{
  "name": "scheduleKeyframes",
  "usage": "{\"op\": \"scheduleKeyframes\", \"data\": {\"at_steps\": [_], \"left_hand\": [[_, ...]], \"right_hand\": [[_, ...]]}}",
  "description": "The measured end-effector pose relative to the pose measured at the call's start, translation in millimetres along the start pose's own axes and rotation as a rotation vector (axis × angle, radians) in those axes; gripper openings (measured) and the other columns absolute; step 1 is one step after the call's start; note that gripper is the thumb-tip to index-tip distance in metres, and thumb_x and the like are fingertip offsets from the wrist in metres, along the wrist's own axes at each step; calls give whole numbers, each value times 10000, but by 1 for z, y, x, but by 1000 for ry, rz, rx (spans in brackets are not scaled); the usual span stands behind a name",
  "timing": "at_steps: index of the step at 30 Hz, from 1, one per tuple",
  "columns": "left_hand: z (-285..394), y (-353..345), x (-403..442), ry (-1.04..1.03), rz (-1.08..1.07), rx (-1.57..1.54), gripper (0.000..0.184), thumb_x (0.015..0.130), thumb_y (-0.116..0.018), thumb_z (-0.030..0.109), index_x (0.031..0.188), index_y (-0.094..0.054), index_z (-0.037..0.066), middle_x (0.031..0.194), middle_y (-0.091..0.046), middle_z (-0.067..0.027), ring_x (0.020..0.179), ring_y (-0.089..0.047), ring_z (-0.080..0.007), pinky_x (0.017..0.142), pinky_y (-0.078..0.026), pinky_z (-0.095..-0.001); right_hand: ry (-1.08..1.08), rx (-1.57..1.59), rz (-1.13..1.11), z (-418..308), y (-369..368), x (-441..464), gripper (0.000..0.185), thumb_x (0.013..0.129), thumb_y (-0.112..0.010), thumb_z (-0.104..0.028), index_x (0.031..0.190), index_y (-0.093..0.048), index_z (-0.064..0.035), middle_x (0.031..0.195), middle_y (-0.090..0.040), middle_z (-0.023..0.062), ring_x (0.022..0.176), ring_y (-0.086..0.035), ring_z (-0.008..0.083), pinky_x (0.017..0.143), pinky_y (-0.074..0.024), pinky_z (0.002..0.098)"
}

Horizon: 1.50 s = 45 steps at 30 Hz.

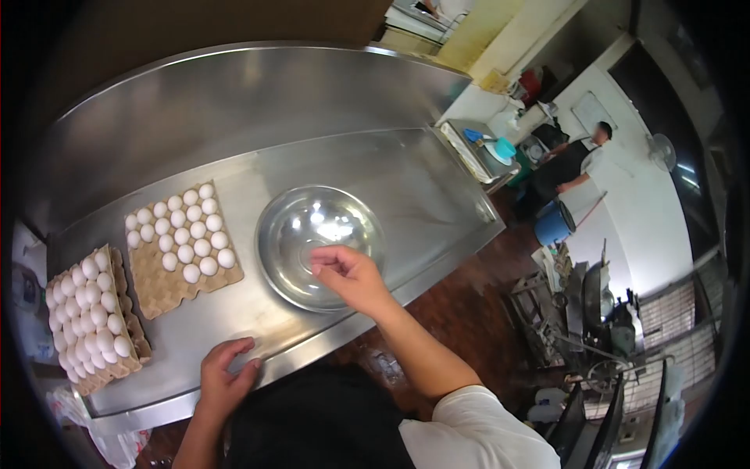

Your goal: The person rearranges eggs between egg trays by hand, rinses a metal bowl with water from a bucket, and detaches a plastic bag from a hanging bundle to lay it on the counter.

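A shiny metal mixing bowl (361, 223) rests on the steel counter, its inside bright with reflections. Over the bowl's near side is my right hand (348, 277), fingers stretched to the left and thumb below them, with nothing visible in it. My left hand (226, 375) hovers by the counter's front edge, thumb and fingers apart, holding nothing. Left of the bowl lies a cardboard egg tray (160, 285) with white eggs (181, 236) in part of its cups; several cups at its near left are bare. Farther left, another egg tray (144, 348) is full of white eggs (87, 313).
The steel counter (422, 180) has a raised back wall (234, 94). A plastic bag (98, 430) hangs at its lower left. Across the room a person (558, 176) in a dark apron stands by a side table and a blue bucket (555, 224). Cooking equipment (594, 297) stands at right.
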<state>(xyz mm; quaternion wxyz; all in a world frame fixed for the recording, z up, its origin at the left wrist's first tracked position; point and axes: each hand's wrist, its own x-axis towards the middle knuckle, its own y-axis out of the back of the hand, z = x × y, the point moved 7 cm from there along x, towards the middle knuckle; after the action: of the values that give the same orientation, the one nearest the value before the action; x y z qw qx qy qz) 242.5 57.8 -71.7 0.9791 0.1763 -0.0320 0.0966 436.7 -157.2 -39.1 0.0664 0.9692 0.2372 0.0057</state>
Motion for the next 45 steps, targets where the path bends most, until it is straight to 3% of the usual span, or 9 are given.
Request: {"op": "scheduleKeyframes", "data": {"at_steps": [15, 21, 24, 26, 28, 29, 31, 34, 45], "left_hand": [[-8, -6, -5, 28, 56, 25, 364, 792, -742, 28, 1150, -684, 45, 1061, -717, -114, 987, -675, -216, 854, -511, -330], [-10, -12, -6, 27, 34, 31, 366, 790, -744, 25, 1150, -678, 38, 1058, -717, -114, 973, -682, -216, 849, -513, -328], [-11, -12, -6, 24, 17, 43, 368, 790, -745, 27, 1151, -675, 38, 1059, -717, -112, 972, -682, -217, 850, -515, -329], [-13, -15, -5, -16, 10, 45, 368, 789, -746, 28, 1150, -675, 38, 1056, -718, -111, 971, -681, -219, 852, -515, -331], [-9, -10, -5, -34, 6, 59, 368, 788, -745, 28, 1149, -676, 37, 1051, -718, -109, 970, -679, -220, 853, -516, -333], [-1, -8, -3, -35, 3, 68, 368, 787, -745, 28, 1148, -676, 37, 1047, -719, -108, 970, -678, -220, 853, -516, -334], [7, 0, -3, -24, 38, 68, 351, 784, -753, 42, 1128, -681, 34, 1032, -720, -115, 958, -680, -237, 858, -522, -346], [2, 9, -10, 21, 114, 39, 324, 781, -768, 70, 1094, -692, 30, 1011, -721, -129, 937, -685, -268, 860, -531, -367], [-12, 19, -21, 64, 147, 61, 348, 795, -720, 10, 1138, -666, 28, 1033, -716, -121, 948, -686, -210, 839, -512, -327]], "right_hand": [[-35, -85, -127, -1, -20, 21, 330, 916, -697, -99, 1218, -640, 21, 1048, -708, 71, 925, -644, 94, 833, -527, 256], [-42, 25, -98, 12, -7, 19, 302, 930, -697, -92, 1217, -649, -15, 1025, -689, 23, 917, -623, 74, 825, -522, 242], [2, -49, -36, 1, 12, 17, 355, 916, -669, -65, 1255, -598, 14, 1048, -707, 73, 945, -652, 105, 842, -528, 259], [101, 17, 70, 8, 51, 19, 510, 911, -694, -73, 1372, -487, -1, 1061, -702, 76, 957, -653, 110, 853, -530, 271], [179, -143, 351, -30, 125, 10, 678, 895, -738, -99, 1454, -366, -8, 1058, -698, 76, 952, -654, 120, 855, -535, 287], [168, -135, 493, -63, 165, -1, 727, 893, -765, -206, 1457, -355, -3, 1064, -701, 87, 932, -671, 153, 832, -547, 309], [196, 52, 774, -106, 266, -26, 630, 959, -644, -364, 1427, -400, -21, 1127, -688, 111, 956, -682, 204, 790, -550, 327], [313, 355, 827, -146, 359, -67, 369, 996, -566, -323, 1280, -489, -101, 1266, -657, 154, 992, -684, 211, 793, -552, 338], [254, 423, 829, -130, 325, -82, 248, 999, -582, -309, 1150, -517, -123, 1258, -659, 145, 948, -676, 188, 743, -554, 313]]}}
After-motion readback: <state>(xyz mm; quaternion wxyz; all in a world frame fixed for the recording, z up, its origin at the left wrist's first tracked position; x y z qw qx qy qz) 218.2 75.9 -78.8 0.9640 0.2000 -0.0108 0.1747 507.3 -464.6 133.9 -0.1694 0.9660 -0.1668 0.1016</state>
